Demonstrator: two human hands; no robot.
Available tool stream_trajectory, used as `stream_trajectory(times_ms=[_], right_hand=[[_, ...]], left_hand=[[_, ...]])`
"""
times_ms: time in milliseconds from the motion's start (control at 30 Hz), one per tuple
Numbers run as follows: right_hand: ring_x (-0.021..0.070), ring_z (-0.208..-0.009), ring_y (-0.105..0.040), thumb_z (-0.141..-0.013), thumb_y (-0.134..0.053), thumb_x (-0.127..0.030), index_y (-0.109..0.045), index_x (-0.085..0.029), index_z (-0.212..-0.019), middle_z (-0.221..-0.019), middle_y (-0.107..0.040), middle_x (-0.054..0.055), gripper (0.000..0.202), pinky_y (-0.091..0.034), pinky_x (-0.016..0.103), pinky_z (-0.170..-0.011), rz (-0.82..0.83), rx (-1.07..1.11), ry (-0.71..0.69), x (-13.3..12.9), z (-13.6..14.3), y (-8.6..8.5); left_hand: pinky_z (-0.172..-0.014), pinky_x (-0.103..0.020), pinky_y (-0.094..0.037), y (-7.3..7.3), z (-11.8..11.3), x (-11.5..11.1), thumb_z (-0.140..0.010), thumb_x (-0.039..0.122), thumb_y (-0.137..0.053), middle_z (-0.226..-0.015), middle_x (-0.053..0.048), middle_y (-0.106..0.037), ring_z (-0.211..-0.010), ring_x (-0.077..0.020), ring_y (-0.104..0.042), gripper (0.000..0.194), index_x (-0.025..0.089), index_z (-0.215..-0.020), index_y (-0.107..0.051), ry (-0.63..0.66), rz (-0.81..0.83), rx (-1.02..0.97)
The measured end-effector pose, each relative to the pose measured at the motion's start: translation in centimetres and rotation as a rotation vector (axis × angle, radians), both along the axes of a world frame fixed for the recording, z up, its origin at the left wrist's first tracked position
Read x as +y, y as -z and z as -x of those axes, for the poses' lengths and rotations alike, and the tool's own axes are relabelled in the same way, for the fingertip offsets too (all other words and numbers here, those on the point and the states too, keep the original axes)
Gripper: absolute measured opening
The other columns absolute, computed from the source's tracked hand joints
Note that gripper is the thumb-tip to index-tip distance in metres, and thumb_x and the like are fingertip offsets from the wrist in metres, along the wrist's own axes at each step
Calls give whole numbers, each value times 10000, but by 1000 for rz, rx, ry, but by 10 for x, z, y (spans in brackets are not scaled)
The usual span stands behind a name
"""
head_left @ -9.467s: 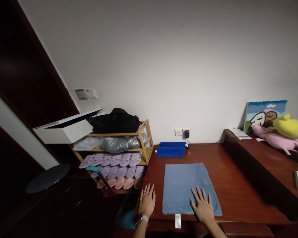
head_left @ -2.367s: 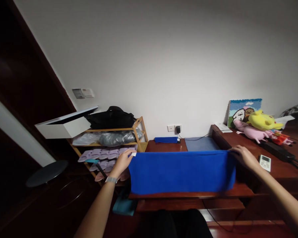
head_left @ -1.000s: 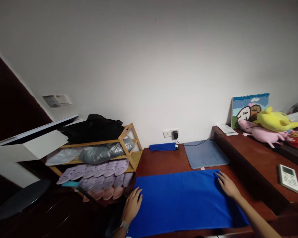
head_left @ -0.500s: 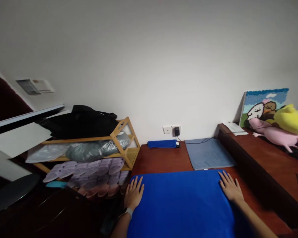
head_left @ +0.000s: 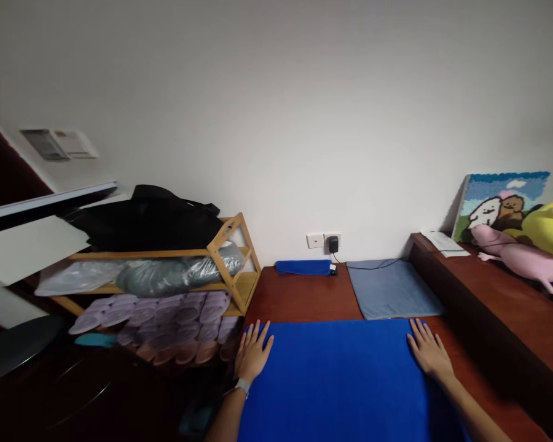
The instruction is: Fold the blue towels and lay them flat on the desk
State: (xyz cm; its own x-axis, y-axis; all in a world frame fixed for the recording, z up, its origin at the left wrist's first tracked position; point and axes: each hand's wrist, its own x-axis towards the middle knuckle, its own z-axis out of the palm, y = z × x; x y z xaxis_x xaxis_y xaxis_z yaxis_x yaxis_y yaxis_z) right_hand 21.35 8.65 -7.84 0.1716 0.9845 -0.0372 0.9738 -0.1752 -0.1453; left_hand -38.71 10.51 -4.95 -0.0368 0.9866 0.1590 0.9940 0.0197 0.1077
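A bright blue cloth [head_left: 336,380] lies spread over the front of the reddish-brown wooden table [head_left: 304,299]. My left hand [head_left: 252,353] rests flat on its far left corner, fingers apart; a watch [head_left: 243,385] is on that wrist. On the far right corner my right hand [head_left: 429,351] lies flat, its fingers stretched out. Beyond the blue cloth, a grey-blue cloth [head_left: 394,288] is laid flat at the back right. A folded blue cloth strip [head_left: 303,267] sits against the wall. The near edge of the bright blue cloth runs out of view.
To the left stands a wooden rack [head_left: 245,270] with slippers [head_left: 142,310], plastic-wrapped bundles and a black bag [head_left: 152,221]. A black plug [head_left: 333,244] with a cable is in the wall socket. On the raised right ledge are a pink plush toy [head_left: 520,255] and a picture [head_left: 502,205].
The view has shifted slightly. Both hands stay flat at the two far corners of the blue cloth, with little visible movement.
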Motion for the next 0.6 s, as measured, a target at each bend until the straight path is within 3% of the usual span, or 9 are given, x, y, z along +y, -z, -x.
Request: stream_trajectory(times_ms=[167,267,333,400,500,600], right_hand=[[272,-1563,-206,-967,-149,-492,-236,-175,-1631,-1698,-220,40,741,-191,561,-1251,53,-59,62,1,1,-7],[325,-1541,-267,-966,-168,-447,-333,-86,-1590,-1669,-292,125,741,-202,585,-1241,1,-82,114,6,26,-17],[337,-1538,-271,-969,-200,-415,-377,-57,-1565,-1650,-326,160,717,-185,575,-1248,-114,-72,57,9,65,-26],[314,-1547,-251,-985,-235,-415,-370,-101,-1578,-1648,-341,136,684,-166,543,-1262,-208,-3,-123,12,122,-37],[260,-1560,-217,-1021,-239,-499,-305,-174,-1613,-1670,-297,63,678,-175,481,-1275,-134,166,-424,10,217,-51],[245,-1567,-187,-1033,-220,-554,-270,-199,-1624,-1684,-241,41,691,-149,479,-1282,-20,245,-538,7,280,-58]], left_hand=[[-1236,-518,-241,0,9,-3,-1023,571,-350,-1667,-70,-354,-1539,-296,-307,599,326,-1567,-403,19,3,-2],[-1243,-512,-228,1,9,-7,-1028,570,-348,-1673,-65,-345,-1546,-294,-288,597,328,-1572,-394,26,-41,-21],[-1246,-511,-221,1,8,-10,-1028,566,-358,-1669,-62,-355,-1545,-294,-292,591,331,-1569,-399,29,-56,-31],[-1247,-508,-220,0,7,-11,-1028,560,-371,-1667,-61,-361,-1542,-293,-297,586,334,-1567,-402,33,-60,-35],[-1246,-505,-226,-2,6,-12,-1030,557,-376,-1669,-69,-355,-1543,-295,-296,585,330,-1568,-401,36,-50,-40],[-1244,-509,-233,-2,7,-12,-1031,560,-365,-1670,-66,-355,-1543,-294,-294,587,330,-1570,-398,38,-45,-46]])
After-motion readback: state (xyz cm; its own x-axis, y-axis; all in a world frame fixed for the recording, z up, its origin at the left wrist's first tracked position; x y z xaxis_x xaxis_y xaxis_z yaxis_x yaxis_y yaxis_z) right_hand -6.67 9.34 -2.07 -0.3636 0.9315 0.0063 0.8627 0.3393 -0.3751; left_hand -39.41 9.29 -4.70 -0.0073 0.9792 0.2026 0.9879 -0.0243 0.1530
